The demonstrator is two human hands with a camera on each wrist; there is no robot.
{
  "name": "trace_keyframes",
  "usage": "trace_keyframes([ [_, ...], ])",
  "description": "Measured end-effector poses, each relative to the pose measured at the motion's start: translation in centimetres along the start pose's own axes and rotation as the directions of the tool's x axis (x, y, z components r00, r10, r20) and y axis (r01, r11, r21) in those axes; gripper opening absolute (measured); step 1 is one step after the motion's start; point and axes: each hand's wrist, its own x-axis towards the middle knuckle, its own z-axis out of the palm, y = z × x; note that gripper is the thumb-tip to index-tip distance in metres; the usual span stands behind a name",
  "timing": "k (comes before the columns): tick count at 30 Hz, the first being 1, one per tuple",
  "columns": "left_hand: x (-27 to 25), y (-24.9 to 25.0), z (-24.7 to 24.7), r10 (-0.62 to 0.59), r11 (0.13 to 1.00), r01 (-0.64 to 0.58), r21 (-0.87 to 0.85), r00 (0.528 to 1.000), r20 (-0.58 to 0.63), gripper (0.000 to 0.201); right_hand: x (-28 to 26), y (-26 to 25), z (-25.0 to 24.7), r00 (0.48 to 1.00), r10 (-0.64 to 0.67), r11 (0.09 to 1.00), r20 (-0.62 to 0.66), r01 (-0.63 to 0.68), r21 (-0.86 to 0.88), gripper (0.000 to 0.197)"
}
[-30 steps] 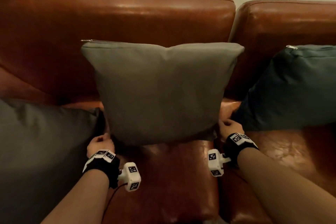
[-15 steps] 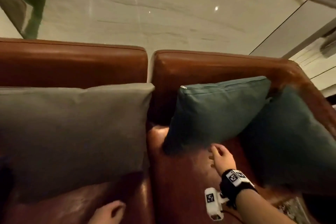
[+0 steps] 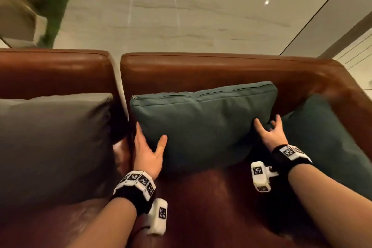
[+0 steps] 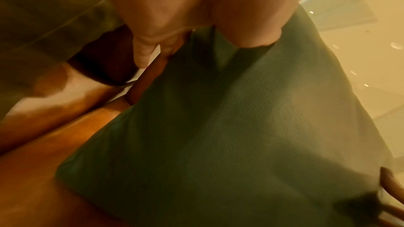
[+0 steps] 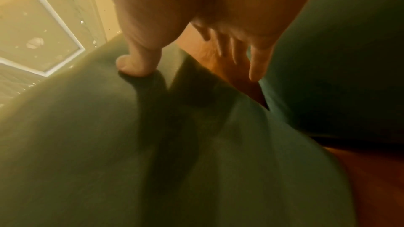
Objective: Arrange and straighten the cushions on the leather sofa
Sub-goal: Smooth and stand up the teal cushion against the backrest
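With the grey cushion (image 3: 54, 137) now left upright at the left, both hands have shifted to the teal cushion (image 3: 201, 125) leaning on the leather sofa (image 3: 201, 68) backrest, left hand (image 3: 148, 154) and right hand (image 3: 269, 135) open, fingers spread against its sides, so straightening it seems next.

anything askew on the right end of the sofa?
Yes. The far-right teal cushion slumps tilted into the sofa corner, its edge tucked behind the middle teal cushion, which stands upright between the left hand and right hand. No damage visible.
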Motion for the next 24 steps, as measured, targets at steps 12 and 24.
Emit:
trace_keyframes([
  [12,2.9,1.9,-1.8,-0.163,0.906,0.202,0.372,0.978,-0.132,0.094,-2.7,-0.8,2.9,0.99,-0.139,0.974,-0.019,0.133,-0.183,0.057],
  [24,8.2,10.4,5.6,0.184,0.362,-0.461,0.81,0.888,0.422,0.055,-1.6,-8.0,10.7,0.691,-0.463,0.284,0.555,0.709,-0.645,0.055],
])
